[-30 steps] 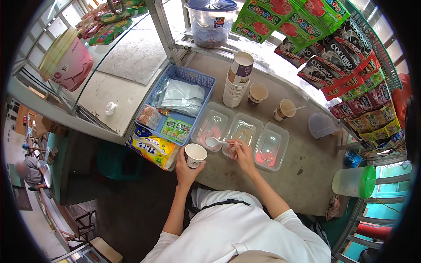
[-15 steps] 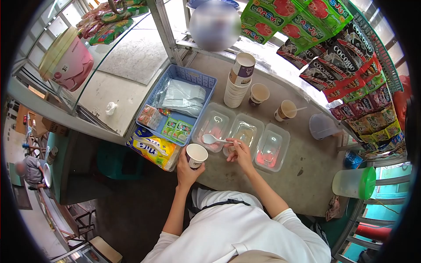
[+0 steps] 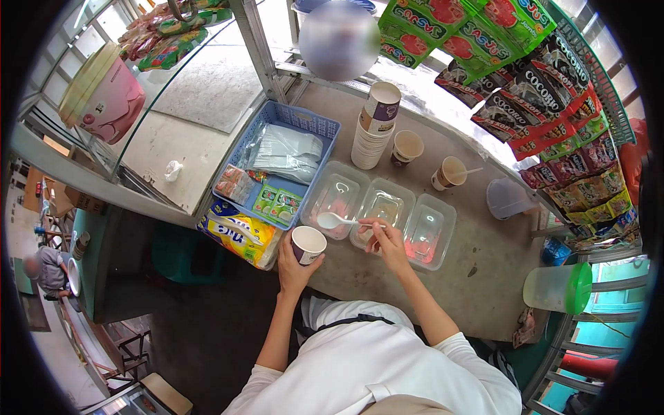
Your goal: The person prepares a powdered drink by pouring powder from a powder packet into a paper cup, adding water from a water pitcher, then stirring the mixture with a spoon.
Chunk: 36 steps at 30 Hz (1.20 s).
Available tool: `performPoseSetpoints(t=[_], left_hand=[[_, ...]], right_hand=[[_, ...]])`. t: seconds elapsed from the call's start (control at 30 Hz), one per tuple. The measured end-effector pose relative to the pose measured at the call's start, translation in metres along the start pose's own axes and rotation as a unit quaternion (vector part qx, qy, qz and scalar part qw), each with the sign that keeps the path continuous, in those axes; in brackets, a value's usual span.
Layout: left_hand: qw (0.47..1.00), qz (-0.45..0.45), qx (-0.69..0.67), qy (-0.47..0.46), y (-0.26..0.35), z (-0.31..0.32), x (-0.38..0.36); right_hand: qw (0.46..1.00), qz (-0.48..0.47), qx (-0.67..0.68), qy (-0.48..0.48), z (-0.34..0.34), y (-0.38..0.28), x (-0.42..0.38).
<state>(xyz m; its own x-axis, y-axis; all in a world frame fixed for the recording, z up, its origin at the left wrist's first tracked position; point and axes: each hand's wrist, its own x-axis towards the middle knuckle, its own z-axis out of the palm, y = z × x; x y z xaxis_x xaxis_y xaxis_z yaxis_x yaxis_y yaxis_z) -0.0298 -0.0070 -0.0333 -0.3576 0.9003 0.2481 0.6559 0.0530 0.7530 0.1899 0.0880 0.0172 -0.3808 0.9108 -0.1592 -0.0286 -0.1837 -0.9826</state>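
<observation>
My left hand (image 3: 295, 270) is wrapped round a paper cup (image 3: 308, 246) with a dark printed side, held upright at the counter's near edge. In my right hand (image 3: 384, 243) a white plastic spoon (image 3: 335, 220) is pinched by its handle, its bowl pointing left over the left clear plastic container (image 3: 322, 181). That container has a little pinkish content at the bottom. Beside it stand a middle container (image 3: 393, 191) with pale content and a right container (image 3: 440, 220) with red-pink content. My right wrist passes in front of the middle and right ones.
A blue basket (image 3: 330, 119) holds wrapped plastic spoons and sachets, with a yellow pack (image 3: 238, 234) in front. Behind are a stack of paper cups (image 3: 374, 131), a cup (image 3: 408, 147) and a cup with a spoon (image 3: 449, 173). Sachets (image 3: 546, 97) hang at right.
My right hand has shifted slightly to the right and down, its fingers turned a little. The spoon has tilted slightly. My left hand and the cup are almost unmoved.
</observation>
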Motion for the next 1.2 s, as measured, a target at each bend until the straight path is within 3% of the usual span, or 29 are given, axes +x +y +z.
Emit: performPoseSetpoints(t=[0.23, 0.53, 0.83, 0.93, 1.03, 1.2], left_hand=[[1.0, 0.014, -0.018, -0.008, 0.003, -0.004, -0.003], [1.0, 0.004, -0.016, 0.0, 0.005, -0.005, -0.002], [1.0, 0.02, 0.018, -0.004, 0.002, 0.0, 0.001], [0.999, 0.027, 0.047, 0.0, 0.002, 0.001, 0.002], [0.999, 0.028, 0.016, 0.005, 0.005, 0.001, 0.004], [0.996, 0.083, -0.022, 0.004, 0.007, 0.0, 0.0]], right_hand=[[0.998, 0.02, -0.056, 0.032, 0.013, 0.033, 0.018], [0.995, 0.077, 0.065, 0.022, 0.01, 0.05, 0.021], [0.99, 0.089, 0.098, 0.049, 0.004, 0.037, 0.014], [0.988, 0.091, 0.118, 0.037, 0.001, 0.013, 0.003], [0.994, 0.055, 0.048, -0.081, -0.008, -0.007, -0.012], [0.991, -0.029, -0.034, -0.124, -0.002, -0.038, -0.039]])
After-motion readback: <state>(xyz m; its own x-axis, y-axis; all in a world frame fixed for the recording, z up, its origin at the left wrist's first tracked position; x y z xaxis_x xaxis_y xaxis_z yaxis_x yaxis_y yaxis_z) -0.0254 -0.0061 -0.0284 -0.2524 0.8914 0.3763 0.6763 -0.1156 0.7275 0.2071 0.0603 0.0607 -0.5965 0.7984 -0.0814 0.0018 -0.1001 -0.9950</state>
